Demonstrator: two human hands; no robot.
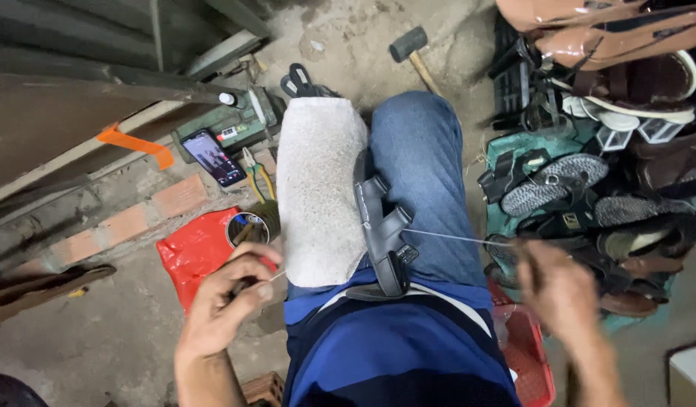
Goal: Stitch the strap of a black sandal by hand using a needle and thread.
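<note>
While the right hand (559,283) pinches taut thread (453,238) from a grey sandal (382,234), the left hand (231,294) grips, apparently, an awl (267,265); keep tension even.

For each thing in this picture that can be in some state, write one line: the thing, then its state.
Grey sandal: wedged between the knees, being stitched.
Thread: pulled taut from sandal to right hand.
Right hand: closed on the thread.
Left hand: closed on a red-handled tool.
Phone: screen lit.
Mallet: lying on the floor, unused.
White cloth: draped over left thigh.
</note>
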